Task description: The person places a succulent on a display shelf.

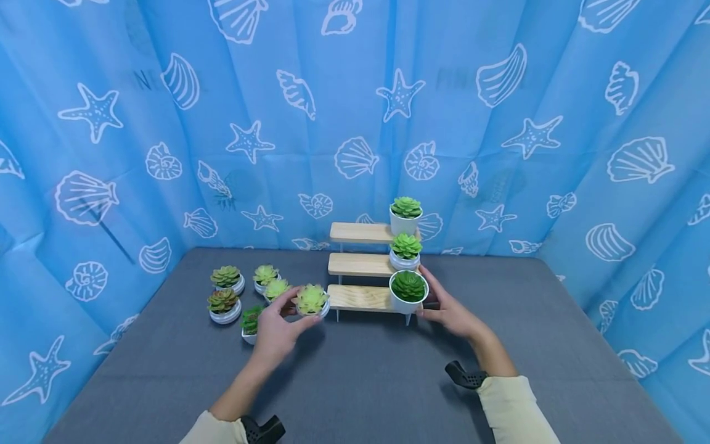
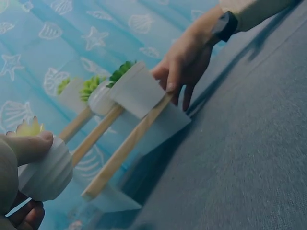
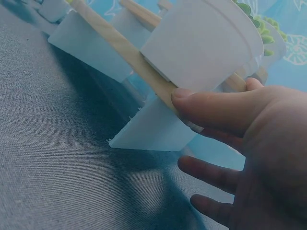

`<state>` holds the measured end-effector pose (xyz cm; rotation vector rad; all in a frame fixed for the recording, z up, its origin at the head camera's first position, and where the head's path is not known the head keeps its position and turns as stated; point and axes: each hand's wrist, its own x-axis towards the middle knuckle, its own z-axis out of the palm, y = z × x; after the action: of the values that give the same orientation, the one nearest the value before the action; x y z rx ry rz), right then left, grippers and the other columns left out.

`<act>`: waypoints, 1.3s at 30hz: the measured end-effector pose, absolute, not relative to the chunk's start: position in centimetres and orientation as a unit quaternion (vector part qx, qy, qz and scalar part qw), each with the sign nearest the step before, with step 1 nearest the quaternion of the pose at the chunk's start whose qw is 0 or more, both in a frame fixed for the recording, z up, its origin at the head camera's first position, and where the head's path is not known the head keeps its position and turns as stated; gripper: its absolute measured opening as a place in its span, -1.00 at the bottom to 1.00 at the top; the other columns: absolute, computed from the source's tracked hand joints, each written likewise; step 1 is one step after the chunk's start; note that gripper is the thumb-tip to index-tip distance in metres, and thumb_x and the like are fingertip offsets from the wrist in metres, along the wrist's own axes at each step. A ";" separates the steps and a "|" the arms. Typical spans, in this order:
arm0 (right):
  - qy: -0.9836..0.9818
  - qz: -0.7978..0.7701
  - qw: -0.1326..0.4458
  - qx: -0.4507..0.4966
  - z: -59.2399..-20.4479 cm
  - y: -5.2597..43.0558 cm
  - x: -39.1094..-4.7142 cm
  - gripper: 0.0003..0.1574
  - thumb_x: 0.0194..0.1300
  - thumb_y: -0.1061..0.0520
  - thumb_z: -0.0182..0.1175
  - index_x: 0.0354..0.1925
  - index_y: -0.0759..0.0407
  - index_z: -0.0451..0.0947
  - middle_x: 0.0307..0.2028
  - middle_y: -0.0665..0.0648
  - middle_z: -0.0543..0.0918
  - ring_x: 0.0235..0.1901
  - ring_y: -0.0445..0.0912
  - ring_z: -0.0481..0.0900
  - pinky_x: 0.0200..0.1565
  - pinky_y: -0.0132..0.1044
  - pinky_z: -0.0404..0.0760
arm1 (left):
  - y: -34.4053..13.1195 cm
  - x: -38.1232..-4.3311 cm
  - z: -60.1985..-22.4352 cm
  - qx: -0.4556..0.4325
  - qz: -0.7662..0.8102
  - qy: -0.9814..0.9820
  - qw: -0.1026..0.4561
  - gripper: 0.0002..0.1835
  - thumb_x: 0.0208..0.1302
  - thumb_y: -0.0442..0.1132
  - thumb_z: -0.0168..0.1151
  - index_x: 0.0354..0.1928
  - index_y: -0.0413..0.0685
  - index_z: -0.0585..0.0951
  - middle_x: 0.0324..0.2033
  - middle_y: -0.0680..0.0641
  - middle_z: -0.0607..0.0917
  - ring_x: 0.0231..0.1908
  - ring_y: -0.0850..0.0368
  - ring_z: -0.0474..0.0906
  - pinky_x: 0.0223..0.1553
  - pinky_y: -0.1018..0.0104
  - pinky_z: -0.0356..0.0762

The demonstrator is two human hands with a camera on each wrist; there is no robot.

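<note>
My left hand holds a small white pot with a pale green succulent, just left of a three-step wooden display stand. The left wrist view shows the thumb on the ribbed side of this pot. At the stand's right end, my right hand grips the lowest board, with the thumb on its front corner and a finger beneath. A potted succulent stands at the right end of each step: a dark green one lowest, a bright green one midway, and another on top.
Left of my left hand, several potted succulents stand on the grey table: two reddish-green ones, pale ones and a dark green one. A blue curtain with white shells hangs behind the table and at both sides.
</note>
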<state>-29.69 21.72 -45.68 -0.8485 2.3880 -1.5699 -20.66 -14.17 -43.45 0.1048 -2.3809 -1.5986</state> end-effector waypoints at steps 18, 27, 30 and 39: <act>0.789 -0.536 0.080 -0.290 -45.6 21.7 -29.7 0.19 0.23 0.41 0.23 0.55 0.07 -0.29 0.36 0.47 0.12 0.13 0.35 0.38 0.13 0.29 0.33 | -10.3 -24.6 -43.9 -0.032 -0.511 -0.853 0.100 -0.30 -0.01 -0.07 0.55 0.22 -0.07 0.55 -0.17 -0.04 0.63 -0.17 0.06 0.55 -0.14 0.09 0.54; 0.791 -0.537 0.085 -0.280 -45.4 21.8 -29.6 0.20 0.23 0.41 0.22 0.55 0.04 -0.29 0.34 0.46 0.16 0.14 0.34 0.37 0.12 0.22 0.38 | -8.4 -26.4 -43.5 -0.046 -0.500 -0.863 0.059 -0.30 0.01 -0.09 0.54 0.22 -0.09 0.52 -0.11 -0.09 0.62 -0.14 0.05 0.54 -0.11 0.11 0.54; 0.792 -0.536 0.084 -0.278 -45.4 21.8 -29.6 0.20 0.24 0.42 0.21 0.56 0.03 -0.29 0.35 0.46 0.15 0.14 0.35 0.36 0.12 0.24 0.36 | -7.7 -26.9 -43.5 -0.063 -0.490 -0.867 0.056 -0.30 0.00 -0.07 0.55 0.21 -0.08 0.53 -0.14 -0.05 0.61 -0.17 0.08 0.52 -0.12 0.13 0.54; 0.792 -0.537 0.093 -0.276 -45.5 21.9 -29.7 0.20 0.25 0.40 0.21 0.56 0.01 -0.30 0.35 0.47 0.14 0.15 0.36 0.36 0.14 0.26 0.34 | -6.5 -27.2 -43.4 -0.080 -0.492 -0.866 0.051 -0.29 0.01 -0.05 0.54 0.22 -0.06 0.53 -0.18 -0.02 0.61 -0.21 0.10 0.50 -0.16 0.18 0.52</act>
<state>-29.70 21.86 -45.53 -0.8197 2.3507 -1.5942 -27.21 -6.52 -43.43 -0.2427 -2.6346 -1.4964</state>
